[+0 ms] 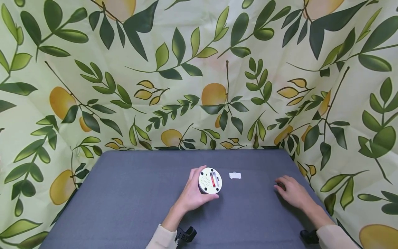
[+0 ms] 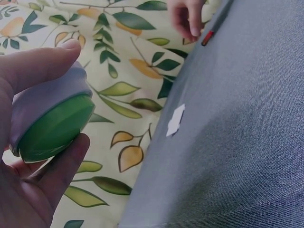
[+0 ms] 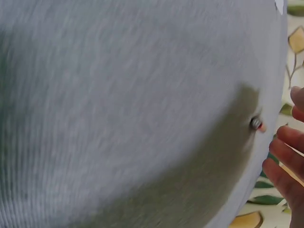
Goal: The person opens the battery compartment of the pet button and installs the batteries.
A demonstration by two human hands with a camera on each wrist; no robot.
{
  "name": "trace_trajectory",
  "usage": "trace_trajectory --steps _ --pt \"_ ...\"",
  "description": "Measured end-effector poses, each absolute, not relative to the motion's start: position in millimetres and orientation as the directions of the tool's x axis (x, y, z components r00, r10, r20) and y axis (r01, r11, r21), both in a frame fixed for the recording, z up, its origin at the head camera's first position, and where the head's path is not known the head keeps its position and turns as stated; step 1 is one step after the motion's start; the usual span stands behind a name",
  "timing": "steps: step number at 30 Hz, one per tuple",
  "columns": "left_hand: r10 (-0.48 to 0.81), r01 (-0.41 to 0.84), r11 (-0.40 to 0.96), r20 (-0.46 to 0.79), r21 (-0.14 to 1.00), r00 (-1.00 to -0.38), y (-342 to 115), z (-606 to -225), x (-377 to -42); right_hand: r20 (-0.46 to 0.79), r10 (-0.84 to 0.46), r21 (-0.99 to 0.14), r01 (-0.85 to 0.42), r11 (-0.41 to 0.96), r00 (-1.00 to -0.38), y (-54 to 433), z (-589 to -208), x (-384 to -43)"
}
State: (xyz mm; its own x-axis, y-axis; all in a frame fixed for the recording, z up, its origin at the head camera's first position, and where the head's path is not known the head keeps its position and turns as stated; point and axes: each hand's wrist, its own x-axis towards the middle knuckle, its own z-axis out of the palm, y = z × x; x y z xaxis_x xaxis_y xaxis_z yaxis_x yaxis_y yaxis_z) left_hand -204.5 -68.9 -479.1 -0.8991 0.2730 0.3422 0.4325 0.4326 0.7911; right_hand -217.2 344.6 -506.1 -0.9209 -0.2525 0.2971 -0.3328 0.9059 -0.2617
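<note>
My left hand (image 1: 197, 192) grips a round battery-powered device (image 1: 206, 184) by its sides, thumb along one edge. Its white underside faces up, with small holes, dark feet and an uncovered battery compartment where a red battery (image 1: 213, 180) lies. From the left wrist view, the device's other face is green (image 2: 57, 126). At the right of the table, my right hand (image 1: 293, 192) hovers with loosely bent fingers beside a small dark and red battery (image 2: 207, 38). The right wrist view shows this battery (image 3: 256, 124) on the cloth, apart from the fingers (image 3: 285, 152).
A small white battery cover (image 1: 235, 175) lies flat on the grey-blue table (image 1: 140, 193), between the two hands. Around the table's back and sides hangs a curtain (image 1: 192, 90) printed with leaves and fruit.
</note>
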Motion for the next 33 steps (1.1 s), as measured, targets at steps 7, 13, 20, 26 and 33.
trace_trajectory --steps 7,13,20,26,33 --pt "0.274 0.438 0.43 0.348 0.789 -0.897 -69 -478 -204 0.27 -0.202 -0.305 -0.282 0.909 -0.942 361 -514 -218" --pt "0.274 0.43 0.434 0.339 0.791 -0.9 -69 -479 -203 0.246 -0.197 -0.324 -0.273 0.906 -0.949 366 -519 -220" --pt "0.272 0.428 0.43 0.338 0.795 -0.901 -69 -479 -202 0.22 -0.183 -0.304 -0.245 0.921 -0.958 365 -521 -226" --pt "0.271 0.43 0.427 0.342 0.795 -0.9 -68 -479 -202 0.208 -0.183 -0.365 -0.25 0.897 -0.961 362 -525 -228" --pt "0.271 0.428 0.425 0.339 0.797 -0.901 -68 -479 -202 0.164 -0.186 -0.406 -0.238 0.882 -0.969 356 -524 -233"
